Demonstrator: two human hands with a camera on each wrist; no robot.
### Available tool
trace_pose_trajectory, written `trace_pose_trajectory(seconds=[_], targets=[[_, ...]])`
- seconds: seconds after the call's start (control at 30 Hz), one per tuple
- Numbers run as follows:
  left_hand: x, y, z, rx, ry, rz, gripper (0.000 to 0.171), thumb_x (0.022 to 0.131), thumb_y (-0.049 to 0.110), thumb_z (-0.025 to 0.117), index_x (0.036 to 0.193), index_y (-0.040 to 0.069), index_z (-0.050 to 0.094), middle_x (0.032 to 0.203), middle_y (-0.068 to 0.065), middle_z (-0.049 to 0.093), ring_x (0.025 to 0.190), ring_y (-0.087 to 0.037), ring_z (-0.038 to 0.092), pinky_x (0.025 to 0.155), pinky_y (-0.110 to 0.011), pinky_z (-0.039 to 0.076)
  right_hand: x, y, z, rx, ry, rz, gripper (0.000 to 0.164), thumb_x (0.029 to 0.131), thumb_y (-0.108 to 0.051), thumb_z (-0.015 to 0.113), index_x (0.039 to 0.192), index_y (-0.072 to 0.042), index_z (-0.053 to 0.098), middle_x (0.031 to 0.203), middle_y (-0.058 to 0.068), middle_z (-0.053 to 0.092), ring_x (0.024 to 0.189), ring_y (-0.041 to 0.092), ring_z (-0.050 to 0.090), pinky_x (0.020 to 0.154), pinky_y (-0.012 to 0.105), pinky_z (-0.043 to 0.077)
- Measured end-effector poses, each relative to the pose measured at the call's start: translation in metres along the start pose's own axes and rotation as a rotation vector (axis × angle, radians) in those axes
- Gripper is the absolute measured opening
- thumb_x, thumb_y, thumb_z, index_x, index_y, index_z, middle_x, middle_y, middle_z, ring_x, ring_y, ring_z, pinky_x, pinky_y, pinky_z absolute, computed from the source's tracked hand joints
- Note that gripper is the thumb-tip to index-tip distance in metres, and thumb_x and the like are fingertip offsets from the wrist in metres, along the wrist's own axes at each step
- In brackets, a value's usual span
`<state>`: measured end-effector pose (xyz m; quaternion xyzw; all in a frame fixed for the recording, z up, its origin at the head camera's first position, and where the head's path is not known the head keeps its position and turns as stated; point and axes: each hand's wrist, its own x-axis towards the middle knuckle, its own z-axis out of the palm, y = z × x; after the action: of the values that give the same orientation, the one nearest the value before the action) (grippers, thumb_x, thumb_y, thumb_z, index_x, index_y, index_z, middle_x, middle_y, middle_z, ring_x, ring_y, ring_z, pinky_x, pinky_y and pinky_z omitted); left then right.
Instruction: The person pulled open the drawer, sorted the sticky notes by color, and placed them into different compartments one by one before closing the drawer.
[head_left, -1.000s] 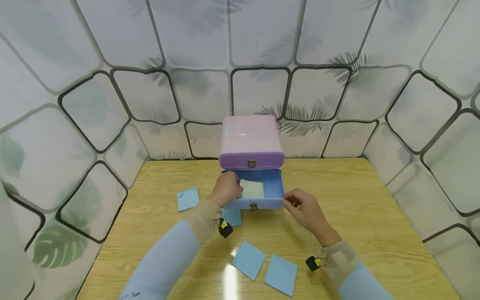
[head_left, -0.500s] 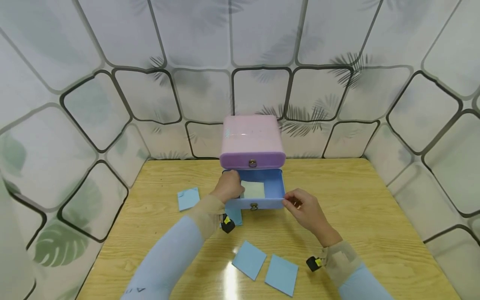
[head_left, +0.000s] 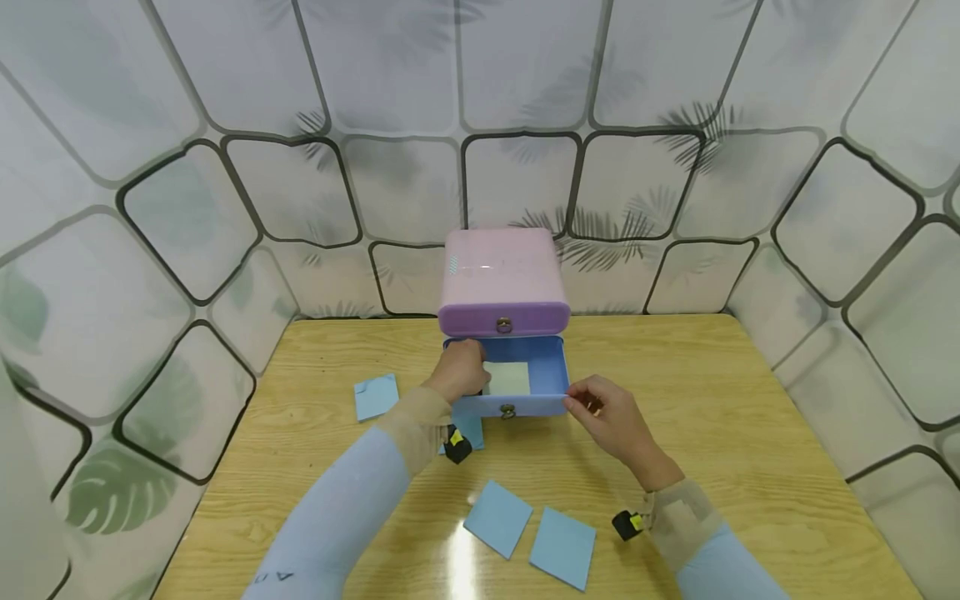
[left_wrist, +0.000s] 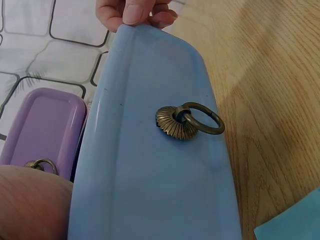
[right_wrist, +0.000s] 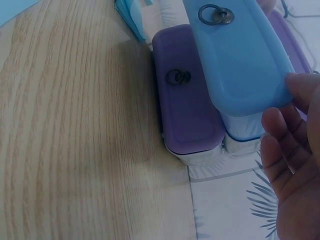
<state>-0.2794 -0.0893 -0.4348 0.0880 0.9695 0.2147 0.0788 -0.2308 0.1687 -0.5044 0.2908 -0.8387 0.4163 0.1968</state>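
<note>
A blue drawer [head_left: 555, 367] is pulled out of a small pink and purple chest [head_left: 502, 267]. My left hand [head_left: 459, 370] reaches over its front into the left side, with the fingertips hidden inside. Beside those fingers, a pale cream square sheet [head_left: 507, 378] lies on the drawer floor. My right hand [head_left: 611, 417] pinches the front right corner between thumb and fingers, which the right wrist view shows closely. A brass ring pull [left_wrist: 190, 122] hangs on the blue drawer front.
Light blue square sheets lie on the wooden table: one at the left [head_left: 376, 398], one partly under the left wrist [head_left: 468, 429], and two in front [head_left: 498, 519]. Under the blue drawer is a shut purple drawer [right_wrist: 190, 95]. A patterned wall [head_left: 405, 192] stands behind.
My left hand and wrist have shifted slightly to the right inside the drawer. The right hand, the drawer and the blue sheets look the same.
</note>
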Motion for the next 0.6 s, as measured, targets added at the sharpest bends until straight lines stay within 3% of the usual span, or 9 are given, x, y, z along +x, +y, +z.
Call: trace_pose_trajectory(seconds=[0.17, 0.43, 0.6], targets=[[-0.002, 0.0, -0.002, 0.011, -0.014, 0.003, 0.03, 0.086, 0.006, 0.066, 0.114, -0.003, 0.066, 0.112, -0.016, 0.067, 0.102, -0.031, 0.063, 0.085, -0.04, 0.053, 0.0, 0.0, -0.001, -0.01, -0.006, 0.005, 0.013, 0.086, -0.003, 0.072, 0.092, -0.014, 0.066, 0.082, -0.009, 0.06, 0.065, 0.005, 0.055, 0.055, 0.023, 0.05], [-0.008, -0.002, -0.002, -0.023, -0.02, 0.006, 0.029, 0.086, 0.005, 0.062, 0.114, -0.004, 0.065, 0.108, -0.017, 0.067, 0.096, -0.03, 0.064, 0.083, -0.041, 0.053, 0.0, 0.0, -0.002, -0.026, -0.029, 0.026, 0.01, 0.087, -0.007, 0.071, 0.094, -0.014, 0.066, 0.082, -0.007, 0.061, 0.066, 0.005, 0.055, 0.056, 0.023, 0.05], [-0.017, -0.011, -0.003, -0.108, 0.075, 0.069, 0.025, 0.094, 0.015, 0.06, 0.114, 0.0, 0.065, 0.098, -0.011, 0.069, 0.083, -0.021, 0.064, 0.076, -0.036, 0.053, 0.0, -0.001, -0.003, -0.018, -0.041, 0.04, 0.01, 0.088, -0.008, 0.071, 0.095, -0.013, 0.067, 0.083, -0.007, 0.061, 0.067, 0.005, 0.056, 0.057, 0.023, 0.051]])
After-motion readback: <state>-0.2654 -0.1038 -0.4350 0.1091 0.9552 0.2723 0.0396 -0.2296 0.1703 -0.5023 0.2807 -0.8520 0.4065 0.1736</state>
